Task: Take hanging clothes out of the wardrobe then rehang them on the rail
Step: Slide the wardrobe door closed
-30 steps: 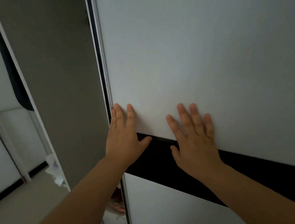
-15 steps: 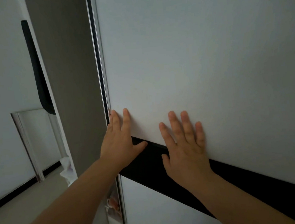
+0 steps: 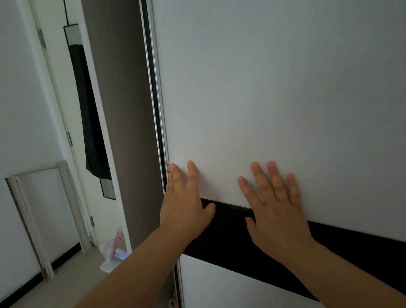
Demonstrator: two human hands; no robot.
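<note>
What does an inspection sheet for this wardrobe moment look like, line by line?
Surface: white sliding wardrobe door with a black band; narrow dark gap at its left edge.
Job's things: no clothes or rail seen inside; the gap is too dark to tell.
Clutter: plastic bag on the floor.
Grippers: left hand flat at the door's edge; right hand flat, fingers spread.
Cables: nothing seen.
Surroundings: dark garment hanging on a room door; frame leaning on the wall.

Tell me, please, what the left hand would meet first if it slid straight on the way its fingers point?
Probably nothing new: the left hand lies flat on the white sliding door, fingers pointing up along its left edge, and only bare panel shows above them.
</note>
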